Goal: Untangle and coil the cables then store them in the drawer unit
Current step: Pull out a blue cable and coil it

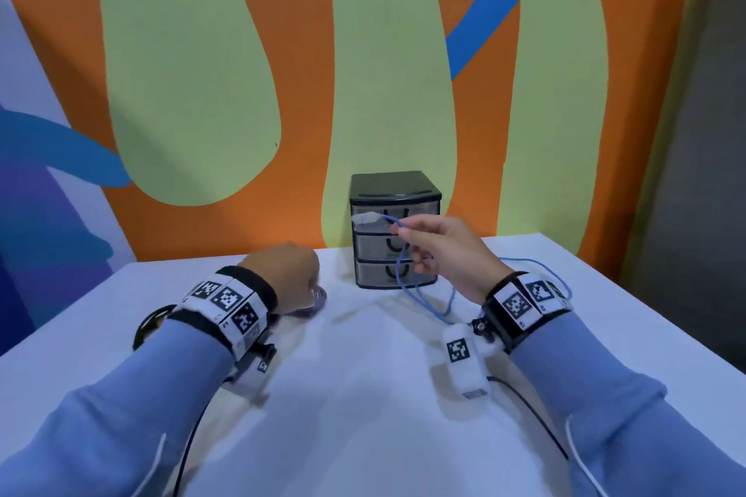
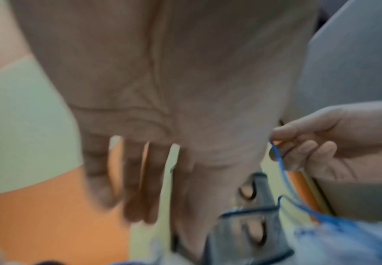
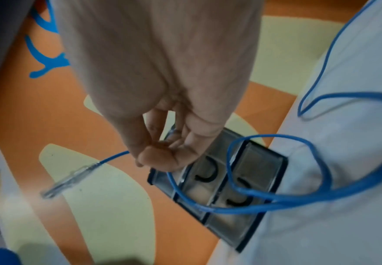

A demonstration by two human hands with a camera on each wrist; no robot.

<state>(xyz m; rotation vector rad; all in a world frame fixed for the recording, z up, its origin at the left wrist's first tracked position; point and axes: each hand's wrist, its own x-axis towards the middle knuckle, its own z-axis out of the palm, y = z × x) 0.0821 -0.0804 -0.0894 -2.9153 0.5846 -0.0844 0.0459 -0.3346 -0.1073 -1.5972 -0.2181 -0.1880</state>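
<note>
Right hand [image 1: 438,250] pinches the blue cable [image 1: 403,270] near its clear plug, raised in front of the drawer unit [image 1: 395,230], whose three drawers are closed. Slack trails down to the table [image 1: 363,395] right of the unit. Left hand [image 1: 288,274] rests left of the unit on a small purplish coil; the left wrist view shows its fingers [image 2: 140,179] straight, gripping nothing.

Risk, as judged: unsecured slack could loop and re-knot while being drawn in. Only the right wrist view shows the overlapping loops [image 3: 276,170].
</note>
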